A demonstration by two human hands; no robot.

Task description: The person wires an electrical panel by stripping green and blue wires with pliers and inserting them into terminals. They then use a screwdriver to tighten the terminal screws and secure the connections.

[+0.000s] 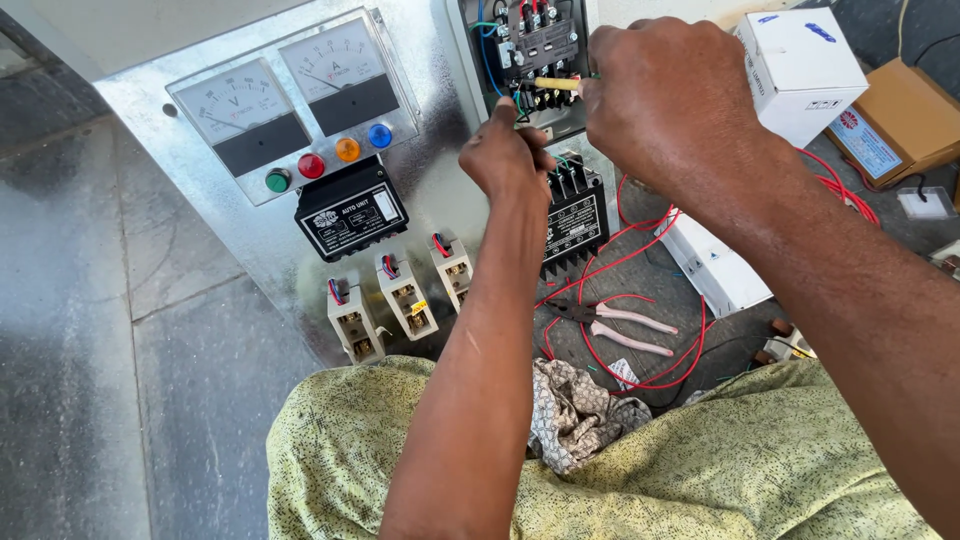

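A galvanised metal control panel [180, 230] lies on the floor in front of me. It carries two white dial meters [290, 95], three coloured indicator lamps [330, 160], a black control unit [350, 212] and three white fuse holders [405, 295]. My right hand [665, 95] grips a yellow-handled screwdriver [556, 84], whose tip is at the terminals of a black contactor [530, 45] at the panel's top. My left hand [508, 155] pinches thin wires just below that contactor, above a black relay block [572, 222].
Pliers with pale handles [615, 328] lie on the floor among loose red wires [640, 300]. A white box [800, 65], a brown carton [905, 120] and a white trunking piece [715, 265] sit to the right. A patterned cloth [570, 410] rests on my lap.
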